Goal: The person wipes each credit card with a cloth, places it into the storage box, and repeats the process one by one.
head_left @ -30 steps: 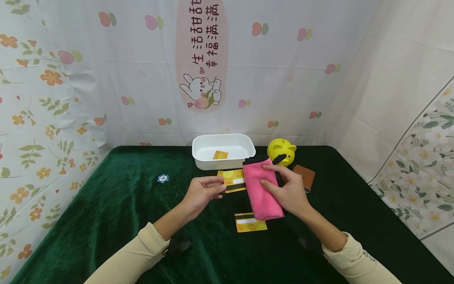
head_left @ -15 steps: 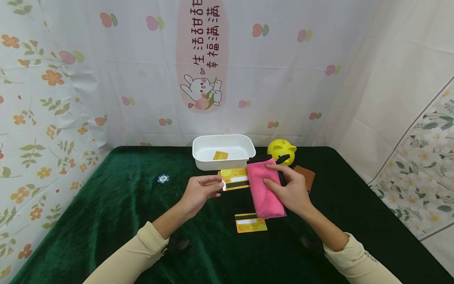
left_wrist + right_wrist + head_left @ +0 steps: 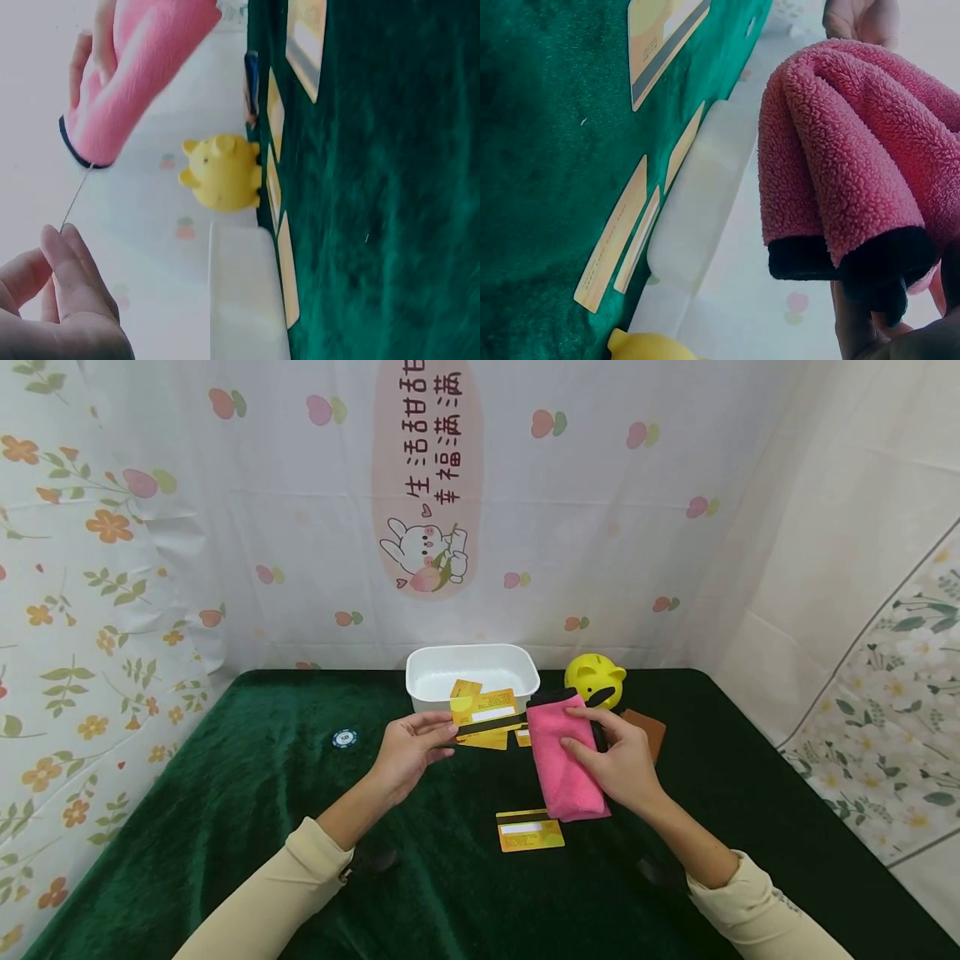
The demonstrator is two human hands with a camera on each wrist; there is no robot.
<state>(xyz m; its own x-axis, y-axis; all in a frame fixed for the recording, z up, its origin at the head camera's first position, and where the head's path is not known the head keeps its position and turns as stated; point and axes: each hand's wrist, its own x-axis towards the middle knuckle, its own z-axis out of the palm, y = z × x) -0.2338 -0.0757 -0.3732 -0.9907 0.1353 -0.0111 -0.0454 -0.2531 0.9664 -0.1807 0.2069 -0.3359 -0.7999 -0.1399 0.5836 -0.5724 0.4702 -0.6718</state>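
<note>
My left hand [image 3: 408, 752] pinches a yellow bank card [image 3: 483, 714] by its left edge, between thumb and fingers. In the left wrist view the card is edge-on, a thin line reaching to the cloth's hem. A pink fleecy cloth [image 3: 566, 760] with a black hem is gripped by my right hand [image 3: 618, 760], thumb on its near face. In the right wrist view the folded cloth [image 3: 847, 150] covers much of the right side and hides the held card. Below the hands, another yellow card [image 3: 529, 837] lies flat on the green velvet.
A white plastic tub [image 3: 435, 693] with a yellow card [image 3: 467, 687] in it stands at the back. More cards [image 3: 288, 274] lie before it. To its right are a yellow piggy bank [image 3: 595, 677] and a brown wallet [image 3: 648, 735]; a poker chip [image 3: 345, 738] lies left.
My left hand has moved left and up with the card, which now overlaps the tub's front in the head view. My right hand has shifted slightly right with the cloth.
</note>
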